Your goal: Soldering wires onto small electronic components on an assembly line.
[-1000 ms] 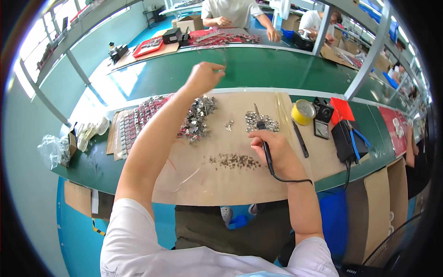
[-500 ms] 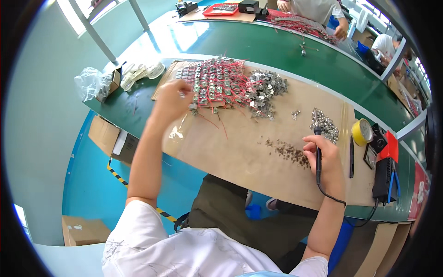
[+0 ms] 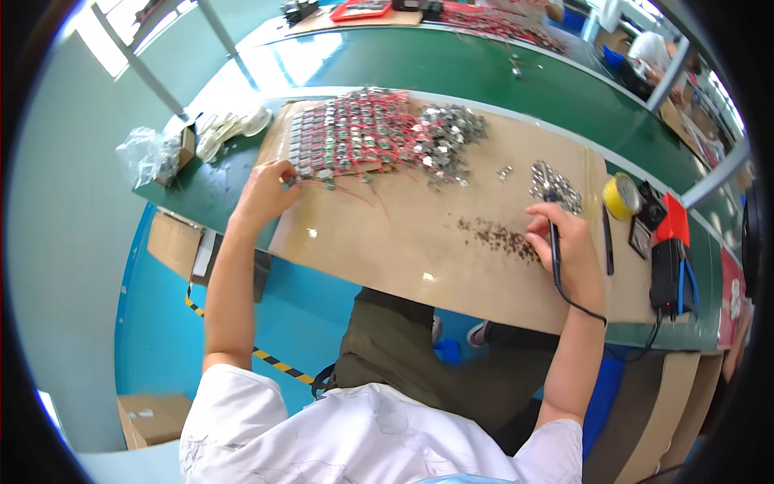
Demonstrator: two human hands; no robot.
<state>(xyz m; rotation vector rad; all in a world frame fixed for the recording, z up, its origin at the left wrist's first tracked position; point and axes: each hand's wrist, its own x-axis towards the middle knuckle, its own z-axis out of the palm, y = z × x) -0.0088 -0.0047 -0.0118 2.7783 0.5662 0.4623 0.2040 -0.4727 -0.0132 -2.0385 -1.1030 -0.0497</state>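
My left hand [image 3: 270, 192] is at the near left corner of a block of neat rows of small electronic parts with red wires [image 3: 343, 137]. Its thumb and fingers are pinched together; a tiny piece seems to sit at the fingertips, too small to name. My right hand [image 3: 574, 242] grips a black soldering iron [image 3: 553, 230] like a pen, its cord trailing down over the forearm. The iron's tip points at a heap of shiny silver bits [image 3: 564, 192]. Left of the right hand, small brown bits [image 3: 496, 235] are scattered over the cardboard sheet [image 3: 403, 242].
Beyond the cardboard's middle rises a pile of grey metal pieces [image 3: 451, 137]. At right stand a yellow tape roll [image 3: 621, 196], a black pen-like stick [image 3: 607, 242] and a black box [image 3: 666, 274] with blue-handled pliers. A plastic bag [image 3: 149, 155] lies far left. Another person [image 3: 649, 52] sits across.
My left hand has drawn back left and nearer, from over the rows to their near left corner. My right hand keeps holding the soldering iron. The whole view has shifted slightly.
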